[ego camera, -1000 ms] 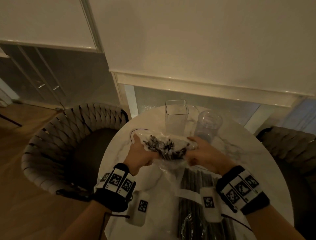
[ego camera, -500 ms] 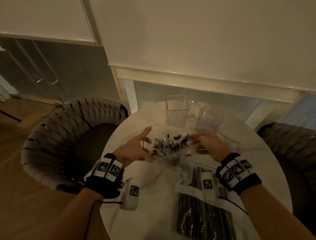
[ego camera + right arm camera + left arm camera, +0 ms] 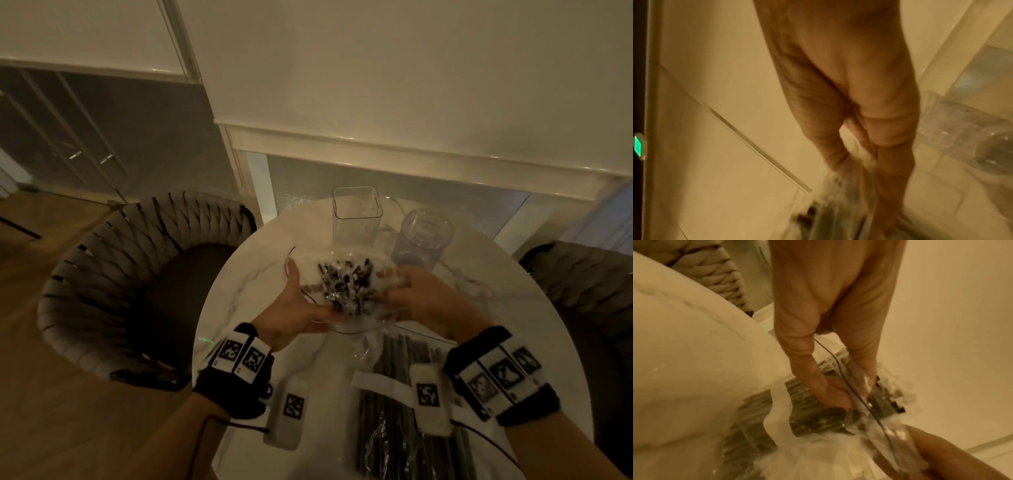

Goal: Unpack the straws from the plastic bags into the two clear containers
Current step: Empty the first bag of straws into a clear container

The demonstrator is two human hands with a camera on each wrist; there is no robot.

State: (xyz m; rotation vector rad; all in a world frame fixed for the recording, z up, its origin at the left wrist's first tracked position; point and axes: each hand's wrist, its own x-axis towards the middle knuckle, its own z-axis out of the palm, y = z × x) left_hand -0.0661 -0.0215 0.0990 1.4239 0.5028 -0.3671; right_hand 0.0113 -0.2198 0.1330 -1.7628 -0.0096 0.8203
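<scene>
- While a clear plastic bag of dark straws was held above the round marble table, its mouth was pulled apart between both hands, so that the straw ends were seen pointing up at the head camera.
- The left side of the bag's mouth was gripped by the left hand, thumb and fingers being closed on the film; this pinch was confirmed in the left wrist view, where the fingers were seen pressed into the plastic.
- The right side of the mouth was pinched by the right hand, its fingers being narrowed onto the film in the blurred right wrist view.
- A square clear container and a round clear container were stood upright side by side on the far part of the table, just beyond the bag.
- A second bag of long dark straws was laid flat on the near part of the table, beneath the right wrist.
- Woven chairs were placed at the left and at the right of the table.
</scene>
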